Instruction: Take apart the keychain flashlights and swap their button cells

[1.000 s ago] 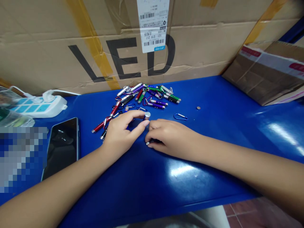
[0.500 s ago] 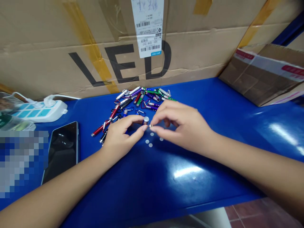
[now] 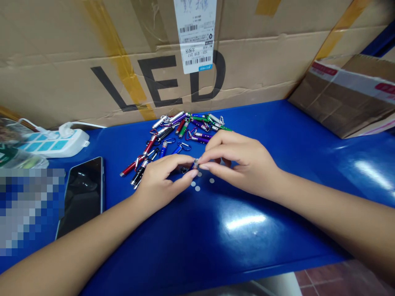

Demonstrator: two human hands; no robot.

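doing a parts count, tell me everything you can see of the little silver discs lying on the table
Four small round discs, flat and silvery like metal button cells, lie loose on the blue table, close together but not touching each other. They sit below the meeting fingertips of the left hand and right hand; neither hand plainly touches them.

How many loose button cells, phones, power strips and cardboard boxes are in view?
Loose button cells: 4
Phone: 1
Power strip: 1
Cardboard boxes: 2
Total: 8
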